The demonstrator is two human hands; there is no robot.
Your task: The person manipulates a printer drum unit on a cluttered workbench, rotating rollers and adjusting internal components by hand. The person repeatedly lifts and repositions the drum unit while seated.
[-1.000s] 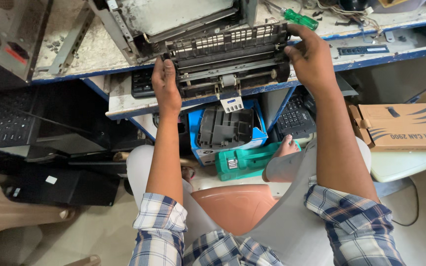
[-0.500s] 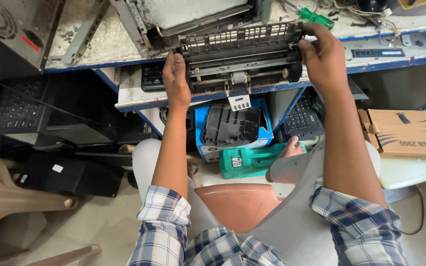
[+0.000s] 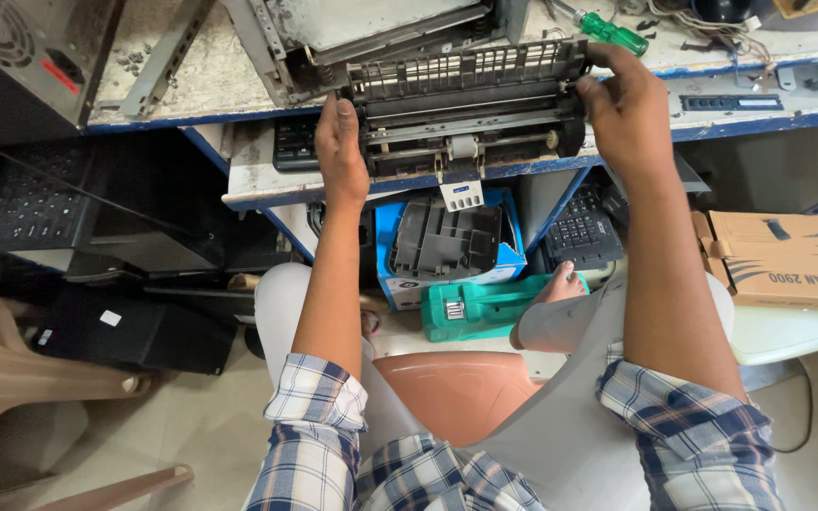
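**Operator:** Starting nearest me, I see plaid sleeves (image 3: pixel 314 426) and an orange stool (image 3: pixel 456 393) between the knees. Past that, under the desk (image 3: pixel 239 185), sit a green unit (image 3: pixel 485 308), a blue box (image 3: pixel 390 237) holding a grey plastic part (image 3: pixel 447 237), and a black keyboard (image 3: pixel 579 232).

**Observer:** And the hands?

**Operator:** The left hand (image 3: pixel 341 147) is clamped on the left end of the black printer assembly (image 3: pixel 466 114), and the right hand (image 3: pixel 627 118) is wrapped around its right end. Hands well apart, one at each end. The assembly rests at the desk's near edge.

**Observer:** What changed?

**Operator:** Compared with a second ago, the grip looks the same and the assembly is in much the same spot; mostly the head camera shifted. I judge it as steadying, not lifting.

**Observer:** Room to move?

**Operator:** Tight on the far side: a grey metal frame (image 3: pixel 371 28) is just behind the assembly, and a green screwdriver (image 3: pixel 613 33) lies near the right hand. On the far left is a computer case (image 3: pixel 21 57). The near side is open over the lap, with a cardboard box (image 3: pixel 788 260) on the right.
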